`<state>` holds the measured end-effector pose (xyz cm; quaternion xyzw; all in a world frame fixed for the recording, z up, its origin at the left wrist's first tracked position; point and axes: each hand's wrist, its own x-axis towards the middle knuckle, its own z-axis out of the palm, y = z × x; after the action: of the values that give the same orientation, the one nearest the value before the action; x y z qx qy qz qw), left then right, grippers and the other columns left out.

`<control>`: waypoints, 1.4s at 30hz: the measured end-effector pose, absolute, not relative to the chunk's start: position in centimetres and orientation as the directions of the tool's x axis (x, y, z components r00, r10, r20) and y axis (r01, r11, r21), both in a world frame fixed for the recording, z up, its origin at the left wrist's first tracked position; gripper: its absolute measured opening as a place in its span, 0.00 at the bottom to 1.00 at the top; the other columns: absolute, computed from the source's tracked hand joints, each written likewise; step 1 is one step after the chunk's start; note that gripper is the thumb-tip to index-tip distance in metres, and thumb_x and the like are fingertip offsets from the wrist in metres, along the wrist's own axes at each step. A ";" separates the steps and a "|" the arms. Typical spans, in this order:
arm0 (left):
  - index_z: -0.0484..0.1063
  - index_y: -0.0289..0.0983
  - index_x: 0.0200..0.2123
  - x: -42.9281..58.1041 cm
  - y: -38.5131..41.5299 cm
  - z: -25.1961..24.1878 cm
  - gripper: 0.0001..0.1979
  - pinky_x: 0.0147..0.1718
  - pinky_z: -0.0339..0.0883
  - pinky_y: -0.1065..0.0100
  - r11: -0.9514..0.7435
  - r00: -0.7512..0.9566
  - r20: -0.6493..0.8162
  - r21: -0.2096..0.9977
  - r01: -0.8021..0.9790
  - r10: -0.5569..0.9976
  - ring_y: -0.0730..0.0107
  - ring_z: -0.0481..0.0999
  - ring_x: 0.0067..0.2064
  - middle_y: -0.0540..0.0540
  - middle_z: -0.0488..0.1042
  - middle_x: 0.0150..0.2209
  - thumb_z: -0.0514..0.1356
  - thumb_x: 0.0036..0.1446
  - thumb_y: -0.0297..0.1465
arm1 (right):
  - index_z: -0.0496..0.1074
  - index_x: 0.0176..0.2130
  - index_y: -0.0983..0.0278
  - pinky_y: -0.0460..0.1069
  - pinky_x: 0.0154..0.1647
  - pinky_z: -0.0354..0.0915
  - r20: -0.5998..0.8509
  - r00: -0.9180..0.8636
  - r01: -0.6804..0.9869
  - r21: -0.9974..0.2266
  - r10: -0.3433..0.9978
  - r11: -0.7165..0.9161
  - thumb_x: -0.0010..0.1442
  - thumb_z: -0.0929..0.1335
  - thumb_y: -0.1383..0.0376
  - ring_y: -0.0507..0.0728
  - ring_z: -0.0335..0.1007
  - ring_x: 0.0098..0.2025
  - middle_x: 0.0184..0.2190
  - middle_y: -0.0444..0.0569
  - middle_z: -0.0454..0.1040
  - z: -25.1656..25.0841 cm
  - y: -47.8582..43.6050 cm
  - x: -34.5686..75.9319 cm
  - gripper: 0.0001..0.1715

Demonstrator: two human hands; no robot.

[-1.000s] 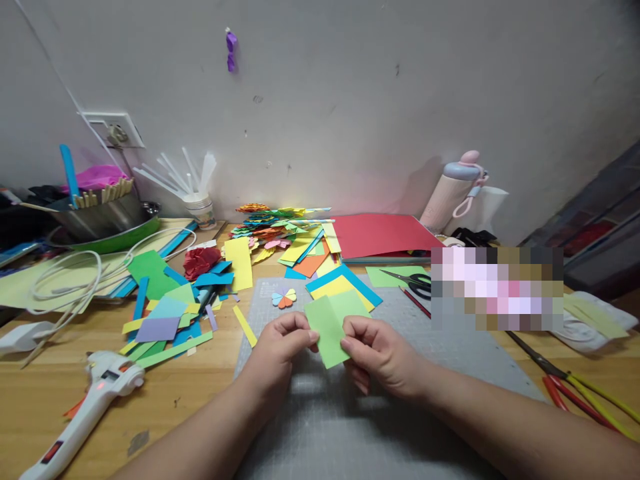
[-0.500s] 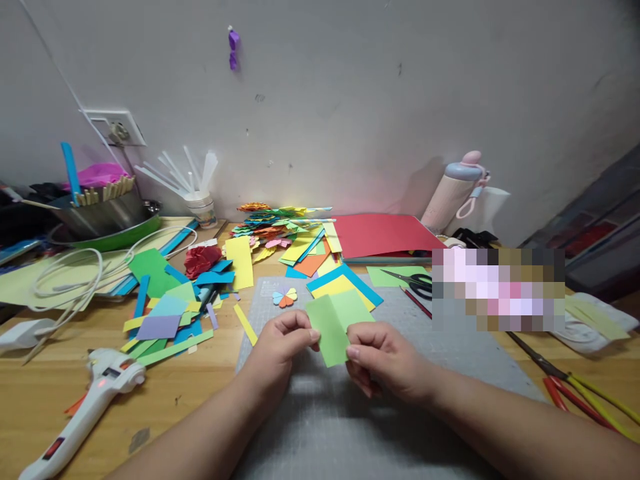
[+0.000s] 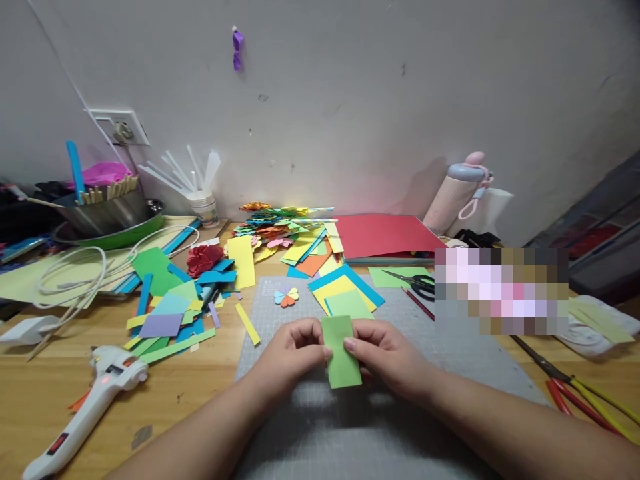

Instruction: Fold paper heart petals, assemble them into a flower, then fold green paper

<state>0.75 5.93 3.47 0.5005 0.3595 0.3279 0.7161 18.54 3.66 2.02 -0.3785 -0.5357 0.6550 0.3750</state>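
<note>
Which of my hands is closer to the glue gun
Left. Your left hand is to the right of the glue gun; your right hand is farther right, at the right edge of the held paper.

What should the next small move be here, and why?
Perhaps lower the green paper onto the gray mat for flat support: the left hand and right hand hold it from either side, seemingly raised off the mat.

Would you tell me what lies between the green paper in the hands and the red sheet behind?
The head view shows a blue sheet, a yellow sheet and a light green piece, overlapping, between the green paper and the red sheet.
</note>
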 end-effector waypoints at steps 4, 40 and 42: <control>0.70 0.34 0.29 1.0 5.9 3.6 0.13 0.32 0.59 0.71 0.222 0.487 -0.139 0.968 -0.116 0.862 0.71 0.67 0.31 0.50 0.69 0.27 0.65 0.45 0.37 | 0.63 0.25 0.65 0.44 0.19 0.48 -0.100 -0.432 0.002 -0.994 0.896 -0.110 0.57 0.65 0.54 0.47 0.50 0.20 0.19 0.39 0.56 1.7 3.7 18.6 0.18; 0.71 0.32 0.26 0.5 6.7 2.1 0.14 0.29 0.61 0.71 0.379 0.489 -0.272 0.916 -0.132 0.829 0.72 0.71 0.27 0.47 0.75 0.25 0.67 0.45 0.38 | 0.65 0.28 0.65 0.42 0.18 0.59 -0.139 -0.354 -0.030 -0.987 0.925 -0.160 0.56 0.68 0.57 0.47 0.65 0.19 0.19 0.43 0.70 1.6 3.9 18.3 0.14; 0.74 0.31 0.26 0.5 6.6 2.2 0.15 0.28 0.60 0.72 0.387 0.485 -0.305 0.919 -0.075 0.819 0.72 0.71 0.26 0.46 0.75 0.24 0.67 0.45 0.39 | 0.66 0.27 0.65 0.42 0.18 0.58 -0.136 -0.352 -0.011 -0.989 0.926 -0.149 0.56 0.68 0.58 0.46 0.62 0.18 0.19 0.42 0.69 1.8 3.9 18.3 0.14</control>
<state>0.49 6.62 2.25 0.4608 0.4039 0.3069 0.7282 18.32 3.89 1.77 -0.4286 -0.5338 0.6254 0.3745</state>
